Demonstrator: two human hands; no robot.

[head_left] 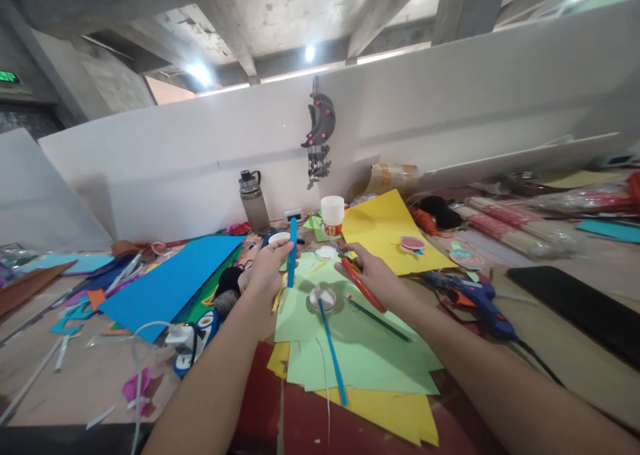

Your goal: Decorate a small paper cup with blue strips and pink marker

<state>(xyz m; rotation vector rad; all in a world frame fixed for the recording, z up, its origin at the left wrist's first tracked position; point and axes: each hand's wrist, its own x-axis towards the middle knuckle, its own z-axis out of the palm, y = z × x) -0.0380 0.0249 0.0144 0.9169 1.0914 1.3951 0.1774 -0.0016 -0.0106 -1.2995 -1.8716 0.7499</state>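
Observation:
Pinched upright in my left hand [273, 268] is a blue paper strip [293, 251]. My right hand [375, 275] grips orange-handled scissors [363, 285], their blades pointing up and left toward the strip but apart from it. Between and below my hands, a small round white dish [323, 299] sits on light green paper sheets [300, 321]. A second blue strip [334, 358] leans from the dish toward me. Right of the dish lies a dark green pencil [377, 318]. A thin pale string [326, 388] trails left of the second strip.
Blue card [175, 281] lies left, yellow card [385, 235] behind my right hand. A bottle [253, 201] and a stack of paper cups [333, 213] stand at the back. To the right are a blue glue gun [483, 308] and a black slab [575, 308]; a power strip [197, 341] sits left.

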